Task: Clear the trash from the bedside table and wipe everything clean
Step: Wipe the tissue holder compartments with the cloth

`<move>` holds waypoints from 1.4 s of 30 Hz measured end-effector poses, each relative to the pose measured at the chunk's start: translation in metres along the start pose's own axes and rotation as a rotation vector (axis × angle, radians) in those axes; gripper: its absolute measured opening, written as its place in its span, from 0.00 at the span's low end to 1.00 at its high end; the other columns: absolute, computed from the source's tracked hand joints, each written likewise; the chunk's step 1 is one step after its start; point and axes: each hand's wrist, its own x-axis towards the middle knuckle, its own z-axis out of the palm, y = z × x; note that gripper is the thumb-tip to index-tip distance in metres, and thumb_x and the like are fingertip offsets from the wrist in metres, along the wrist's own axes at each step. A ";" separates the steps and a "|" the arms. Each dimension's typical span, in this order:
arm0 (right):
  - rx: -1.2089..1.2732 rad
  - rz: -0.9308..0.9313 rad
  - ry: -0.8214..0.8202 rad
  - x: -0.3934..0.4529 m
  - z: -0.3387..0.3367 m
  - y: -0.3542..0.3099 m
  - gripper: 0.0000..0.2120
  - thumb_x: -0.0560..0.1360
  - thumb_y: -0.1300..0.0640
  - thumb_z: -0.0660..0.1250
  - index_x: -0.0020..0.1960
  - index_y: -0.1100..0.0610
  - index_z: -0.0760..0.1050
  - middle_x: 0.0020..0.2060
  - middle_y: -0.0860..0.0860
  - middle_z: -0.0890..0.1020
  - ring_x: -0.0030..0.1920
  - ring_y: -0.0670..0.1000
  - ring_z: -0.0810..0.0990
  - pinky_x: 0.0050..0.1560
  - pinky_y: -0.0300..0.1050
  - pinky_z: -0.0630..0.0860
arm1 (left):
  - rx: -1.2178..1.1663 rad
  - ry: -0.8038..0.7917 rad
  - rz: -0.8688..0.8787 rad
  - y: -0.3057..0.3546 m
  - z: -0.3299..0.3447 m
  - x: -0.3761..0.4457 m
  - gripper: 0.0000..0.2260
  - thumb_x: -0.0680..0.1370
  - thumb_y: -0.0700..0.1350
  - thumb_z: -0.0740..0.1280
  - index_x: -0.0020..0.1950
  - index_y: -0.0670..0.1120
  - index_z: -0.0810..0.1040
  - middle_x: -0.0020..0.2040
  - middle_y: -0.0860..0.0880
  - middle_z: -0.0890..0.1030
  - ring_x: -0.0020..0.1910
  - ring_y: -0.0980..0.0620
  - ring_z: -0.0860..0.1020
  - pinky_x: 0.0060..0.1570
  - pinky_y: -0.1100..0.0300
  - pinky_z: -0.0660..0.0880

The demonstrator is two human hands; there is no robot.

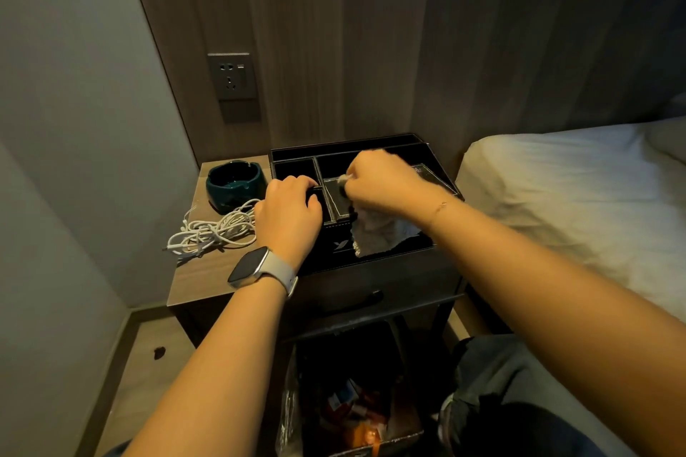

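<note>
Black and stitched with white thread, a box [371,252] with open parts sits on the right side of the wooden bench [200,271]. It has small parts on the left, a long thin part along the back and a bigger part on the right.

The left hand [287,213] rests on the front left edge of the box. Its fingers [297,184] curl over the thin wall there and hold it. A watch [252,267] with a pale strap sits on that wrist.

The right hand [382,178] is over the middle of the box. Its fingers are curled tight around a pale cloth [375,228]. A bit of the cloth pokes out by the thumb, and the rest hangs down under the hand onto the front of the box. A thin bracelet [440,206] is on that wrist.

A dark green ashtray [235,187] stands on the bench at the back left, just beside the box. In front of it lies a messy white cable [211,230], close to the left hand.

Below the bench, near the person's knee, stands a bin [352,401] with a clear bag. Red, orange and white trash lies inside it.

A grey socket [232,76] is on the wall above the bench. A bed [594,193] with white sheets is on the right, next to the bench.
</note>
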 end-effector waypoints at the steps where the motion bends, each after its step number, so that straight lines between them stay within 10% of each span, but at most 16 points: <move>1: -0.045 -0.031 -0.023 0.000 0.006 -0.006 0.12 0.75 0.57 0.60 0.37 0.60 0.76 0.32 0.54 0.76 0.33 0.55 0.73 0.35 0.45 0.69 | 0.000 0.002 0.000 0.000 0.000 0.000 0.12 0.79 0.46 0.60 0.60 0.50 0.76 0.54 0.51 0.79 0.60 0.48 0.71 0.55 0.47 0.70; 4: -0.155 -0.212 -0.061 -0.015 0.012 -0.008 0.12 0.75 0.58 0.59 0.33 0.56 0.67 0.36 0.51 0.70 0.34 0.53 0.70 0.35 0.48 0.65 | 0.010 0.009 -0.002 0.000 0.000 0.001 0.11 0.79 0.46 0.60 0.60 0.50 0.76 0.55 0.50 0.79 0.60 0.47 0.71 0.55 0.47 0.70; 11: -0.017 -0.289 -0.090 -0.030 -0.020 0.028 0.16 0.78 0.58 0.58 0.59 0.51 0.80 0.45 0.48 0.73 0.47 0.52 0.75 0.47 0.51 0.73 | -0.019 -0.003 0.012 -0.001 -0.003 0.001 0.11 0.80 0.45 0.60 0.60 0.49 0.76 0.54 0.50 0.79 0.60 0.47 0.71 0.55 0.46 0.71; 19: -0.301 -0.261 -0.064 0.002 0.015 -0.006 0.09 0.74 0.55 0.58 0.36 0.53 0.71 0.38 0.50 0.77 0.37 0.53 0.75 0.30 0.43 0.63 | 0.007 0.002 0.014 0.000 -0.002 -0.001 0.12 0.79 0.45 0.59 0.60 0.50 0.76 0.54 0.51 0.78 0.59 0.48 0.71 0.52 0.49 0.69; 23: -0.212 -0.398 -0.191 -0.026 0.000 0.015 0.11 0.77 0.55 0.58 0.49 0.50 0.79 0.43 0.47 0.74 0.43 0.49 0.74 0.39 0.47 0.72 | -0.024 -0.004 0.028 -0.003 0.000 0.002 0.11 0.79 0.45 0.59 0.60 0.50 0.76 0.56 0.51 0.77 0.60 0.49 0.70 0.56 0.49 0.69; 27: -0.048 -0.346 -0.079 -0.030 -0.018 0.024 0.16 0.79 0.56 0.57 0.62 0.46 0.78 0.46 0.46 0.73 0.46 0.47 0.74 0.47 0.50 0.75 | -0.435 0.080 0.033 -0.013 0.000 -0.005 0.17 0.79 0.37 0.59 0.66 0.49 0.70 0.66 0.52 0.71 0.67 0.53 0.65 0.69 0.49 0.64; 34: 0.098 -0.115 0.169 0.051 0.004 -0.009 0.14 0.76 0.57 0.60 0.53 0.53 0.83 0.43 0.55 0.84 0.45 0.58 0.81 0.41 0.49 0.75 | -1.111 0.033 -0.356 -0.026 0.015 -0.024 0.26 0.77 0.40 0.60 0.74 0.53 0.62 0.71 0.49 0.68 0.67 0.49 0.70 0.66 0.46 0.70; 42: -0.227 -0.319 0.083 0.045 0.027 -0.005 0.15 0.76 0.58 0.58 0.58 0.50 0.79 0.49 0.49 0.75 0.49 0.53 0.77 0.40 0.44 0.67 | -1.080 0.104 -0.320 -0.023 0.034 -0.020 0.29 0.73 0.50 0.56 0.76 0.56 0.60 0.72 0.54 0.68 0.70 0.53 0.67 0.69 0.46 0.67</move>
